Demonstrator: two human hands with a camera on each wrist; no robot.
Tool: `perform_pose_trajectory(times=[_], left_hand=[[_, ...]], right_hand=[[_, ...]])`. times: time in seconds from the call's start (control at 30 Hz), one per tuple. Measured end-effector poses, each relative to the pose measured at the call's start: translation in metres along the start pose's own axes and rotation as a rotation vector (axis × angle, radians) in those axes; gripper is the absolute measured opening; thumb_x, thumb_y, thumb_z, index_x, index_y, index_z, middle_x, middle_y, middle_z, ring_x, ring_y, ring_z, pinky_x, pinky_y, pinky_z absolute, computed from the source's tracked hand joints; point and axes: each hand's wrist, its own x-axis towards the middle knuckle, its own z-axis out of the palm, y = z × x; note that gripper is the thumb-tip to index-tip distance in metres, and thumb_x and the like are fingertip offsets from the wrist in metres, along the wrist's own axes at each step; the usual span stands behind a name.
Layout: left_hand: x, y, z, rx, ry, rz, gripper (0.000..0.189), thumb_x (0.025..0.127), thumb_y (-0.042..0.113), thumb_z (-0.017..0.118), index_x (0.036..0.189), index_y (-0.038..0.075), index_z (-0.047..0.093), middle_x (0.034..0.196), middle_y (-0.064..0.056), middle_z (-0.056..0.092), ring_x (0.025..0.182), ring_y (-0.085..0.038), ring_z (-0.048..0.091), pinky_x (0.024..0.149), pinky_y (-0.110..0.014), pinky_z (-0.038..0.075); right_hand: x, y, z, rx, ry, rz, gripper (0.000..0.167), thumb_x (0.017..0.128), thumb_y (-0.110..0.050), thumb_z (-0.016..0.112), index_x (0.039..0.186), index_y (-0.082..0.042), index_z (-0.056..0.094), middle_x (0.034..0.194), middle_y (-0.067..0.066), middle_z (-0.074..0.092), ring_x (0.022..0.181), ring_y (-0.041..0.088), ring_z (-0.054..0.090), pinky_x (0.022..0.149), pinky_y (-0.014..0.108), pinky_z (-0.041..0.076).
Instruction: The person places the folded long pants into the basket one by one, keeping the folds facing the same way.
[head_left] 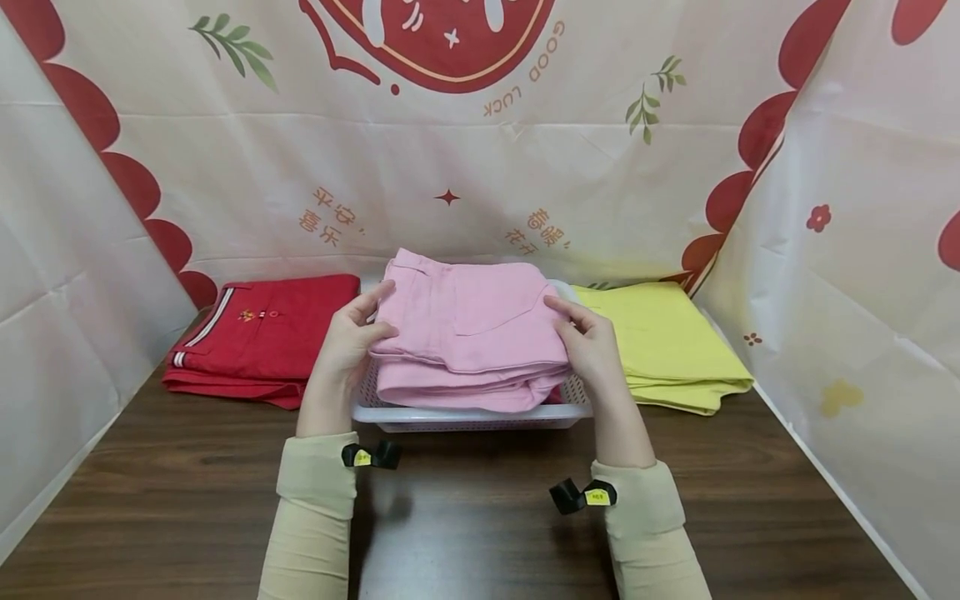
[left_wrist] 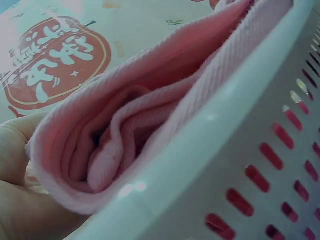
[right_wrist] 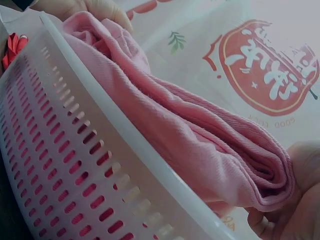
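Folded pink pants (head_left: 465, 333) lie in layers over a white slotted plastic basket (head_left: 480, 417), at the middle of the table in the head view. My left hand (head_left: 345, 342) grips their left side between thumb and fingers. At the opposite side my right hand (head_left: 592, 342) holds the fold the same way. Close up, the left wrist view shows the rolled layers of the pink pants (left_wrist: 165, 105) beside the basket rim (left_wrist: 200, 135). Deeper pink cloth (right_wrist: 90, 190) shows through the basket's slots in the right wrist view.
On the left of the basket lies a folded red garment (head_left: 270, 333) with white striped trim. A folded yellow garment (head_left: 667, 333) lies to the right. Printed cloth (head_left: 450, 158) hangs behind and along both sides of the dark wooden table (head_left: 480, 517).
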Motion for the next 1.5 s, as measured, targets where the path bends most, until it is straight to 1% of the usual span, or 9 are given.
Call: perform_pose_trajectory(times=[0.27, 0.4, 0.57, 0.8, 0.9, 1.13, 1.23, 1.37, 1.5], left_hand=[[0.004, -0.008, -0.001, 0.26, -0.019, -0.084, 0.064, 0.083, -0.012, 0.056, 0.143, 0.005, 0.044, 0.15, -0.009, 0.034, 0.127, -0.026, 0.037, 0.075, -0.021, 0.051], [0.003, -0.011, -0.002, 0.364, -0.04, -0.159, 0.064, 0.083, -0.011, 0.056, 0.143, 0.009, 0.045, 0.15, -0.01, 0.033, 0.121, -0.027, 0.037, 0.068, -0.021, 0.05], [0.003, -0.014, -0.003, 0.423, -0.058, -0.225, 0.063, 0.084, -0.009, 0.057, 0.143, 0.011, 0.046, 0.149, -0.012, 0.033, 0.123, -0.028, 0.036, 0.072, -0.022, 0.05], [0.003, -0.017, -0.003, 0.501, -0.13, -0.249, 0.064, 0.085, -0.008, 0.055, 0.145, 0.008, 0.042, 0.151, -0.014, 0.029, 0.125, -0.029, 0.03, 0.071, -0.023, 0.047], [0.004, -0.02, -0.003, 0.568, -0.196, -0.217, 0.065, 0.084, -0.008, 0.053, 0.146, 0.002, 0.038, 0.152, -0.016, 0.029, 0.125, -0.03, 0.03, 0.08, -0.03, 0.044], [0.006, -0.021, 0.005, 0.869, -0.357, -0.181, 0.066, 0.088, 0.002, 0.051, 0.147, -0.006, 0.025, 0.153, -0.021, 0.024, 0.141, -0.031, 0.018, 0.113, -0.045, 0.017], [0.007, -0.023, 0.007, 0.898, -0.428, -0.241, 0.064, 0.094, 0.007, 0.041, 0.149, -0.007, 0.012, 0.156, -0.021, 0.011, 0.143, -0.03, 0.008, 0.114, -0.043, 0.009], [0.005, -0.024, 0.01, 0.903, -0.445, -0.302, 0.066, 0.1, 0.02, 0.037, 0.15, -0.005, 0.003, 0.157, -0.02, 0.002, 0.144, -0.029, 0.001, 0.114, -0.043, 0.006], [0.002, -0.023, 0.011, 0.98, -0.425, -0.329, 0.089, 0.094, 0.044, 0.053, 0.152, 0.001, 0.002, 0.158, -0.017, 0.005, 0.143, -0.032, 0.007, 0.114, -0.045, 0.011]], right_hand=[[0.005, 0.012, -0.004, -0.04, 0.002, -0.013, 0.031, 0.094, 0.004, 0.048, 0.121, 0.002, 0.065, 0.127, 0.013, 0.055, 0.093, 0.015, 0.044, 0.06, 0.015, 0.041], [0.006, 0.015, -0.006, -0.093, -0.025, 0.019, 0.031, 0.093, 0.003, 0.05, 0.12, -0.001, 0.066, 0.128, 0.011, 0.057, 0.101, 0.016, 0.045, 0.062, 0.017, 0.04], [0.004, 0.017, -0.01, -0.216, -0.065, 0.066, 0.031, 0.092, 0.002, 0.053, 0.118, -0.002, 0.068, 0.125, 0.013, 0.06, 0.11, 0.018, 0.046, 0.077, 0.021, 0.042], [0.002, 0.018, -0.012, -0.465, -0.112, 0.061, 0.035, 0.088, 0.003, 0.053, 0.119, -0.005, 0.068, 0.105, 0.017, 0.061, 0.075, 0.024, 0.047, 0.056, 0.026, 0.038], [0.001, 0.018, -0.011, -0.594, -0.149, 0.062, 0.037, 0.088, 0.0, 0.052, 0.121, -0.006, 0.067, 0.103, 0.018, 0.062, 0.073, 0.026, 0.049, 0.053, 0.029, 0.04], [-0.001, 0.017, -0.007, -0.83, -0.277, 0.054, 0.035, 0.089, -0.008, 0.054, 0.122, -0.005, 0.065, 0.123, 0.02, 0.06, 0.1, 0.035, 0.054, 0.08, 0.044, 0.044], [-0.003, 0.018, -0.006, -0.886, -0.345, 0.006, 0.024, 0.091, -0.017, 0.058, 0.109, -0.005, 0.069, 0.108, 0.018, 0.065, 0.095, 0.034, 0.057, 0.084, 0.048, 0.044], [-0.005, 0.019, -0.003, -0.905, -0.419, -0.05, 0.02, 0.092, -0.027, 0.063, 0.095, -0.006, 0.063, 0.086, 0.011, 0.061, 0.079, 0.028, 0.055, 0.074, 0.044, 0.046], [-0.006, 0.021, -0.002, -0.9, -0.45, -0.067, 0.039, 0.092, -0.028, 0.063, 0.12, -0.001, 0.059, 0.1, 0.017, 0.063, 0.091, 0.031, 0.057, 0.082, 0.047, 0.046]])
